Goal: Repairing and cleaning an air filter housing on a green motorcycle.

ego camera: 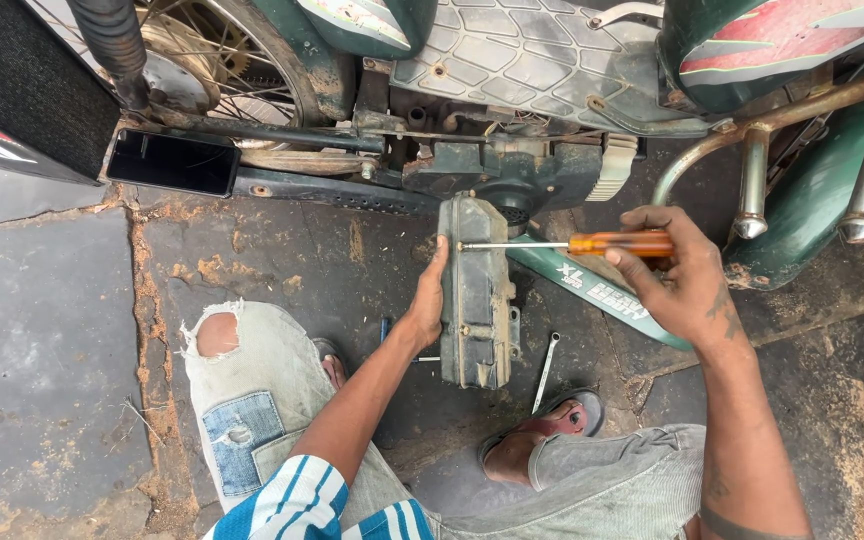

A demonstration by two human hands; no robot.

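- The left hand [426,300] clasps the left edge of a grimy grey cover [477,290], fingers curled over its side, the grip clamped on it.
- The cover stands roughly upright on the ground, just below the motorbike's [512,110] underside and between the person's knees.
- The right hand [677,270] is closed around the orange handle of a screwdriver [562,244], the grip tight on it.
- The screwdriver lies level, shaft pointing left, tip touching the cover near its top left corner.
- A spanner [546,370] lies on the ground just right of the cover, near the right foot in a sandal [552,425].
- A small blue-handled tool [386,330] peeks out behind the left forearm; its kind cannot be told.
- The cracked concrete floor [42,340] is dusted with reddish dirt.
- A green frame tube [592,290] runs slantwise under the right hand.
- A chrome bar [752,190] hangs from the bike to the right.
- Torn pale jeans with a denim patch [242,430] cover the left knee.
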